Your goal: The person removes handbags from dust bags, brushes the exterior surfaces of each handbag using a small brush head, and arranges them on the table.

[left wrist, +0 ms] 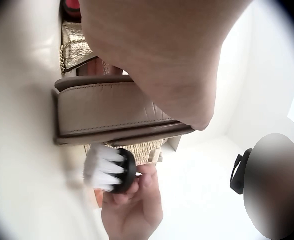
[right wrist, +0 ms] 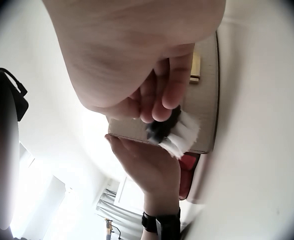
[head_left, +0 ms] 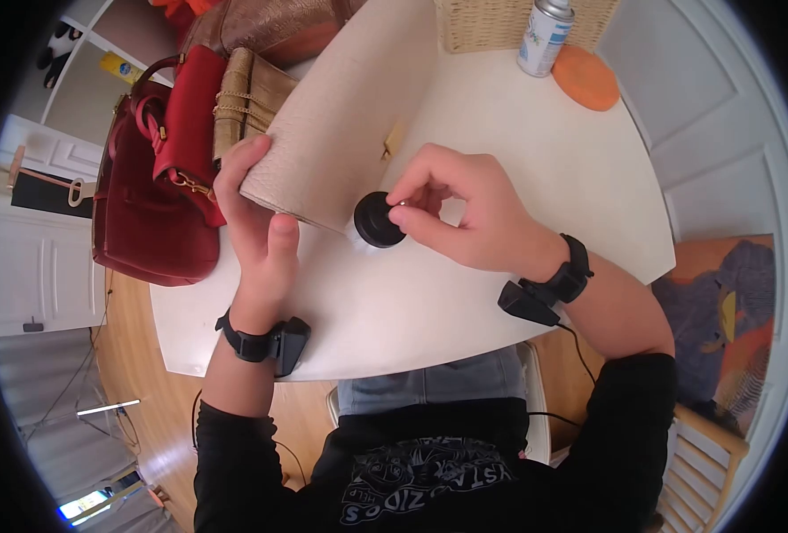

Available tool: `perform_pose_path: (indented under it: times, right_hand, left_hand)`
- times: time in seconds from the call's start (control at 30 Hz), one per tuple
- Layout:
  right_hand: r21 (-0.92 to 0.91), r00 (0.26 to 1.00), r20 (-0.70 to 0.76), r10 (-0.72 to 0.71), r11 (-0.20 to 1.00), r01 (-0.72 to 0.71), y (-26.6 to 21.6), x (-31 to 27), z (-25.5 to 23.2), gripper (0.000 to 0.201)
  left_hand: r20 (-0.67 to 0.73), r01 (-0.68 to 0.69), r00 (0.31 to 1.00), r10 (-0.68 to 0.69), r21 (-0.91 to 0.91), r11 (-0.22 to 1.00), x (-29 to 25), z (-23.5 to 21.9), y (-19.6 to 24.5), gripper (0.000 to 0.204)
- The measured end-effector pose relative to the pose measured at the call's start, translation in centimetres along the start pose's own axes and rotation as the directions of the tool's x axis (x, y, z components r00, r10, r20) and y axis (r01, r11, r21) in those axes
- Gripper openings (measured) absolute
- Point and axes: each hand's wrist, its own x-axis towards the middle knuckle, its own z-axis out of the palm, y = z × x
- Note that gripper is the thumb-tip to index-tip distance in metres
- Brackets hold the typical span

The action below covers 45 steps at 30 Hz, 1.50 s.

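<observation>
A beige handbag [head_left: 340, 115] with a gold clasp [head_left: 393, 140] stands on the table, its narrow stitched side [left wrist: 109, 107] showing in the left wrist view. My left hand [head_left: 265, 231] holds its near end, fingers bent over the left edge and thumb at the near side. Between thumb and fingertips, my right hand [head_left: 474, 209] pinches the short stem of a round black brush [head_left: 376, 220]. Its white bristles [left wrist: 101, 167] point down toward the tabletop, close beside the bag's near right corner. In the right wrist view the bristles [right wrist: 184, 135] overlap the bag's lower front.
To the left stand a dark red bag [head_left: 150, 222], a red handbag [head_left: 194, 124] and a gold chain bag [head_left: 250, 98]. A brown bag [head_left: 256, 31] lies behind. At the back right are a wicker basket [head_left: 483, 27], a spray can [head_left: 545, 40] and an orange disc [head_left: 586, 78].
</observation>
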Motion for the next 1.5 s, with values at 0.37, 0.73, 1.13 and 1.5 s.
perform_pose_path:
  times: [0.37, 0.73, 1.13, 1.5]
  right_hand:
    - [-0.045, 0.934, -0.355, -0.046, 0.998, 0.032, 0.9, 1.1, -1.9, 0.01]
    - [0.064, 0.9, -0.424, 0.104, 0.994, -0.085, 2.2, 1.2, -3.7, 0.01]
    - [-0.132, 0.924, -0.367, 0.11, 0.977, -0.169, 2.8, 1.2, -4.5, 0.007]
    - [0.077, 0.893, -0.38, 0.241, 0.97, -0.229, 2.9, 1.6, -5.7, 0.009]
  left_hand:
    - [-0.019, 0.0, 1.0, 0.001, 0.015, 1.0, 0.2, 0.2, 0.6, 0.09]
    - [0.003, -0.001, 1.0, 0.001, 0.054, 0.999, 0.3, 0.1, 1.3, 0.088]
    - [0.016, -0.031, 0.999, 0.03, 0.061, 0.998, 0.6, 0.4, 1.6, 0.085]
    - [-0.001, -0.046, 0.999, 0.046, 0.049, 0.998, 0.5, 0.0, 0.7, 0.084]
